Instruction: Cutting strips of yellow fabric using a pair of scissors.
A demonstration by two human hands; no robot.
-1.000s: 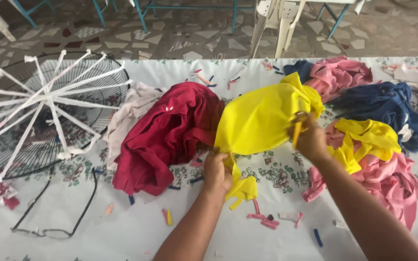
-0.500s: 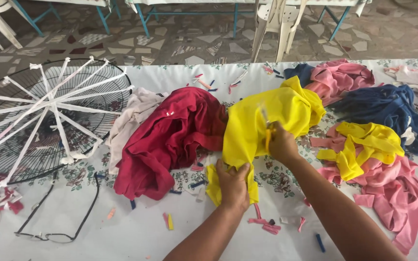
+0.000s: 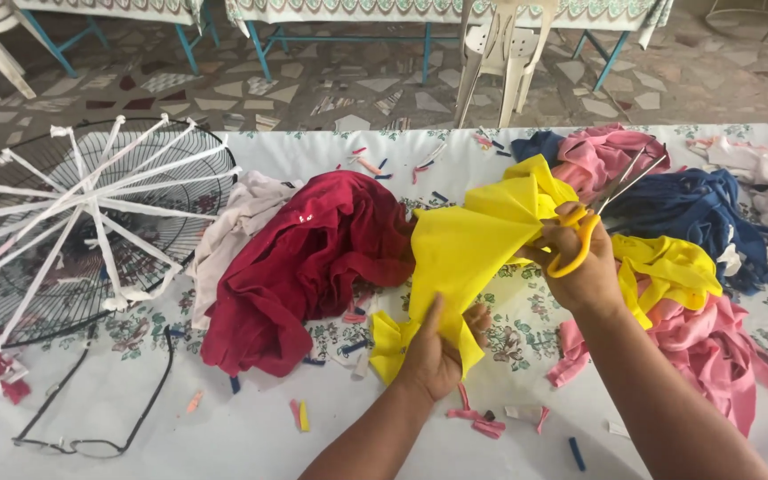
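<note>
Yellow cloth [image 3: 468, 253] lies stretched over the table [image 3: 224, 436], just right of the crumpled red garment [image 3: 304, 267]. Nearest, the left hand [image 3: 437, 351] pinches its lower end tight. Half a second ago the right hand [image 3: 580, 262] gripped the cloth's middle bare; now it has moved to the upper end, clenched around one pair of yellow-handled scissors [image 3: 584, 227], blades pointing away. Left of the red garment sit one pair of eyeglasses [image 3: 91, 436] and one wire fan guard [image 3: 73, 222]. Beyond stands one plastic chair [image 3: 500, 53].
</note>
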